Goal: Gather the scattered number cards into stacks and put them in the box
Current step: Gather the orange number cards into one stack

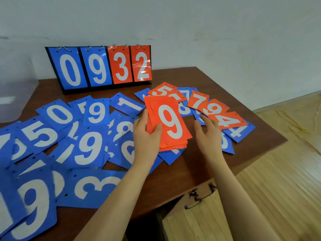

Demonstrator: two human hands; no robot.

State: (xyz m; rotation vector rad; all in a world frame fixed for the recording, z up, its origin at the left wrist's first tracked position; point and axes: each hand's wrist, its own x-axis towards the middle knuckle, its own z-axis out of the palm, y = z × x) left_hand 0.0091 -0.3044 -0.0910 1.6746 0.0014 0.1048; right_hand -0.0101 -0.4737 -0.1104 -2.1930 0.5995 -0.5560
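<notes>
Blue number cards [88, 148] lie scattered across the brown counter [173, 181], with a few orange cards [213, 108] near its right edge. The left hand [147, 136] grasps an orange stack [169, 124] topped by a 9. Beside it, the right hand [207, 134] hovers, fingers [205, 119] released.

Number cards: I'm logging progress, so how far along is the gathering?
Early. The left hand holds a partial orange stack topped by a 9; the right hand reaches toward the loose orange cards. The blue cards lie scattered, none boxed.
</notes>
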